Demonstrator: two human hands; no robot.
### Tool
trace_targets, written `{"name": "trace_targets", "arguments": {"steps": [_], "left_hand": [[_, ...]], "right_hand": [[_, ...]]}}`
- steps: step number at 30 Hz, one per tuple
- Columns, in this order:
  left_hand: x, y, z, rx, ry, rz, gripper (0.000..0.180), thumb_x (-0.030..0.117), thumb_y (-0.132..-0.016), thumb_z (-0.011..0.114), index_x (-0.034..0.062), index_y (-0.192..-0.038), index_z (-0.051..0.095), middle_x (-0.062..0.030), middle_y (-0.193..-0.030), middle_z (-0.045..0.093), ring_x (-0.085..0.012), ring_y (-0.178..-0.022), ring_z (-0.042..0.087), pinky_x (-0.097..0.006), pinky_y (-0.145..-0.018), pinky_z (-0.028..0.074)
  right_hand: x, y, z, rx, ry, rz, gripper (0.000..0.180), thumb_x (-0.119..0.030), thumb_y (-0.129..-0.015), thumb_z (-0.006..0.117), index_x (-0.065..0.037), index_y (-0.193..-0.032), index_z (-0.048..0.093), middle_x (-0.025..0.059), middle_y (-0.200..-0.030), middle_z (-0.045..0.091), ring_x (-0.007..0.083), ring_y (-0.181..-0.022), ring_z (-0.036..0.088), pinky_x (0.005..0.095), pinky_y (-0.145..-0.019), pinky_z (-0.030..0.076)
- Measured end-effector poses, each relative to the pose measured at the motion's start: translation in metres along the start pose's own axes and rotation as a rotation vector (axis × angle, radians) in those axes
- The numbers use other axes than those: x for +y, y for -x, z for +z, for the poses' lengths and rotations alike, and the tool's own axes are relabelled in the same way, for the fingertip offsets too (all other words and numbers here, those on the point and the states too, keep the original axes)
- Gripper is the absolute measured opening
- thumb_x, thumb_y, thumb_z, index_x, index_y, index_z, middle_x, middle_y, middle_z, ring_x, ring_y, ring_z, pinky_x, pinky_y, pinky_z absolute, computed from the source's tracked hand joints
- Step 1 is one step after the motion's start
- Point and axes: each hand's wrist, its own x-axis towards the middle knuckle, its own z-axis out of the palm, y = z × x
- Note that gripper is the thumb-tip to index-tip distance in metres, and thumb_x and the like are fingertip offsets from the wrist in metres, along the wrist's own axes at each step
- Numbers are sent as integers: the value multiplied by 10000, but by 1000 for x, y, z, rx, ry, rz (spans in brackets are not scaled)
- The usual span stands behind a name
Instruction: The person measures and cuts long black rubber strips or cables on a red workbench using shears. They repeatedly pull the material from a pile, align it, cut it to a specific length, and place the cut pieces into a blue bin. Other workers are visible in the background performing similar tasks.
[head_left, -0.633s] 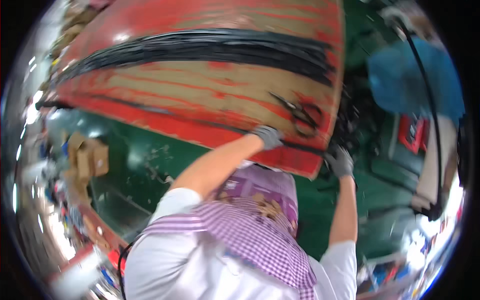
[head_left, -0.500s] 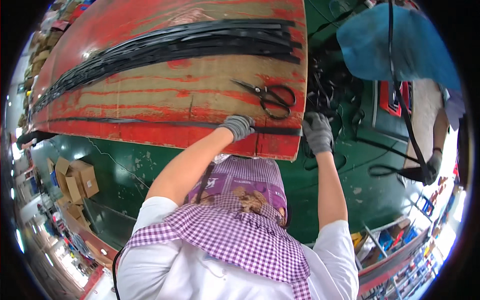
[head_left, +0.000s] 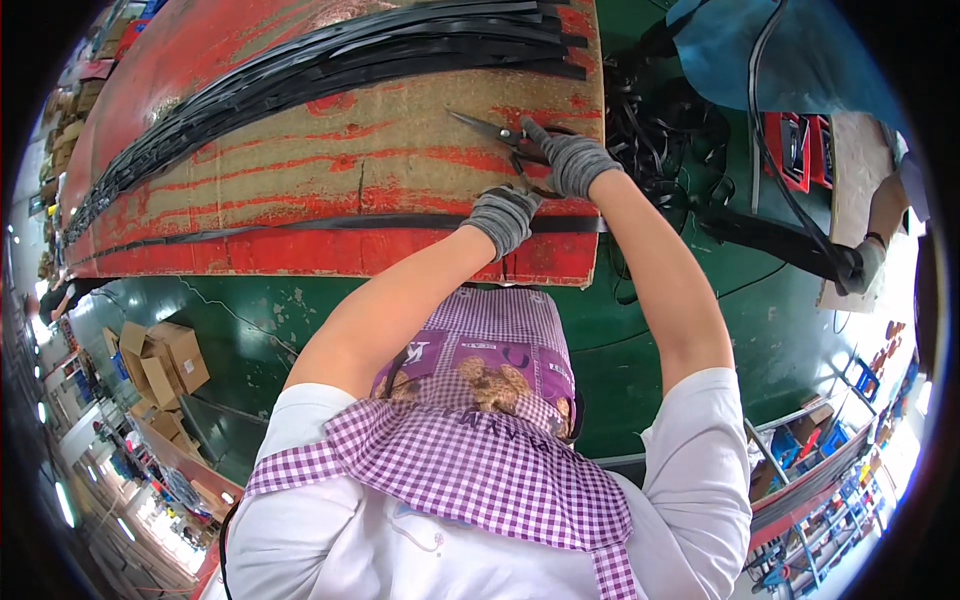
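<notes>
Black strip (head_left: pixel 370 222), thin and flat, is running left to right along the near edge of the red table (head_left: pixel 400 255). Scissors (head_left: pixel 511 135) are pointing left and away, beyond the left hand (head_left: pixel 503 220), which is curling over the strip, pinch hidden. The right hand (head_left: pixel 578 165), nearer the scissors, is half-covering their looped handles, fingers bent, hold unclear.

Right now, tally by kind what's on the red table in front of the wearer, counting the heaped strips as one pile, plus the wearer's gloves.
Scissors: 1 pair
Pile of black strips: 1
Separate black strip along the near edge: 1
Grey gloves: 2
Total: 5
</notes>
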Motion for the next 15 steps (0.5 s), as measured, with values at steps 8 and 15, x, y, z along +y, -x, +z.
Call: {"name": "trace_targets", "arguments": {"steps": [8, 15], "left_hand": [[8, -23, -12, -143, -26, 155, 395, 271, -679, 640, 59, -995, 536, -144, -1006, 560, -296, -948, 534, -388, -797, 435], [21, -54, 7, -84, -272, 293, 310, 250, -619, 672, 62, -857, 609, -141, -851, 610, -291, -814, 593, -395, -687, 482]], "right_hand": [[-6, 152, 8, 574, -742, 140, 640, -217, -746, 598, -101, -1283, 268, 146, -1009, 556, 253, -903, 558, 351, -754, 442], [-139, 259, 137, 576, -1682, 448, 403, -165, -742, 634, -40, -1073, 441, 59, -860, 552, 138, -744, 535, 259, -707, 437]]}}
